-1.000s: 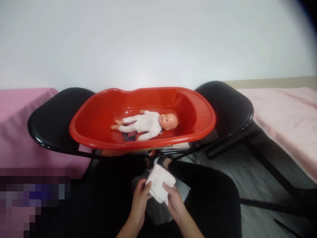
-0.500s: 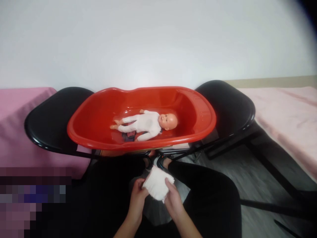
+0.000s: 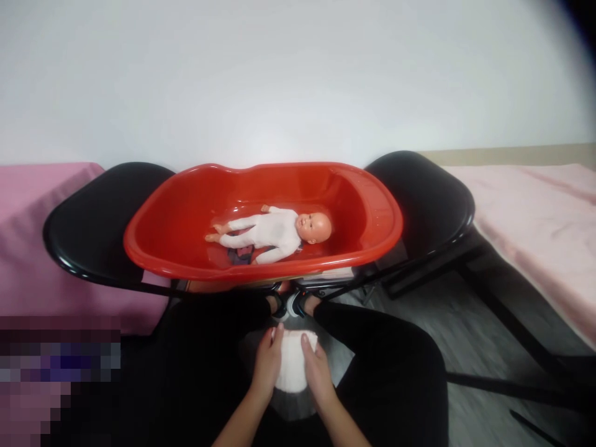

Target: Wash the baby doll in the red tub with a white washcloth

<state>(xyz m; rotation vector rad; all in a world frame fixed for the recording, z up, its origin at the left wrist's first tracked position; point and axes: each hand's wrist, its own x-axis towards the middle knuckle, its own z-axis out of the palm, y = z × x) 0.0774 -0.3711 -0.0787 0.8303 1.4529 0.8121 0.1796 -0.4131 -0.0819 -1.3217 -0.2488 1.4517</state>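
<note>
Between my knees I hold a folded white cloth (image 3: 292, 363) by its two sides. My left hand (image 3: 269, 360) grips its left edge, the thumb lying on top. On the opposite edge, my right hand (image 3: 319, 366) is closed with its thumb pressed on the cloth. The fingers under the cloth are hidden. Beyond my hands, a baby doll (image 3: 274, 230) in a white suit lies on its back in a red baby bathtub (image 3: 158, 248), its head to the right. A dark and pink item (image 3: 241, 254) lies beside the doll's legs, its kind unclear.
The tub stands across two black chairs (image 3: 93, 230) (image 3: 428, 211). Pink-covered surfaces lie at the left (image 3: 28, 248) and right (image 3: 549, 230). A pale wall (image 3: 298, 81) rises behind the tub. My black-clad legs (image 3: 391, 360) flank my hands above the grey floor (image 3: 484, 329).
The cloth has been turned from a tilted position to a straighter one and lowered slightly. Both hands now hold it more evenly at the sides. The doll and tub have stayed put.
</note>
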